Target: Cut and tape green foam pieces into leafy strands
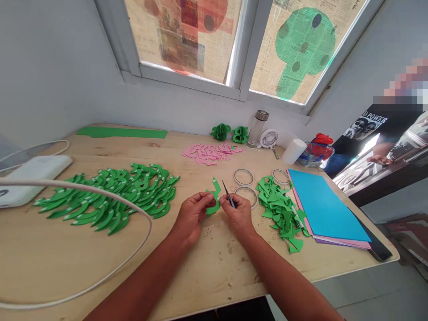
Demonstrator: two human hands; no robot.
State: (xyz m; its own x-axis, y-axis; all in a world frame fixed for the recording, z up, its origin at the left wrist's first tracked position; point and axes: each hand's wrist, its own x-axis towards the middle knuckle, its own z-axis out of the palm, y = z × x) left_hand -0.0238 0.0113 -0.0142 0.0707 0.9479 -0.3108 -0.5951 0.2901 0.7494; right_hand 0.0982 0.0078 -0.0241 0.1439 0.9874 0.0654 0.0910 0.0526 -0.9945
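Observation:
Just above the table's middle, my left hand (194, 211) pinches a curved green paper cut-out (214, 189) by its left side. My right hand (238, 216) is closed around a slim dark pointed tool (228, 194); whether it is tweezers or scissors I cannot tell. Its tip points up and away from me, beside the cut-out. The right fingertips are at the cut-out's right edge, close to a small white patch on it. To the left lies a heap of similar green curved pieces (110, 196), many with small white patches. Green paper scraps (282, 209) are piled on the right.
Rolls of narrow tape (243, 177) lie beyond my right hand. Pink paper pieces (212, 153), green paper balls (220, 132), a bottle (259, 129) and a small fan (269, 138) stand farther back. Blue sheets (329, 205) lie right. A white cable (127, 200) loops across the left. Another person (374, 133) is at right.

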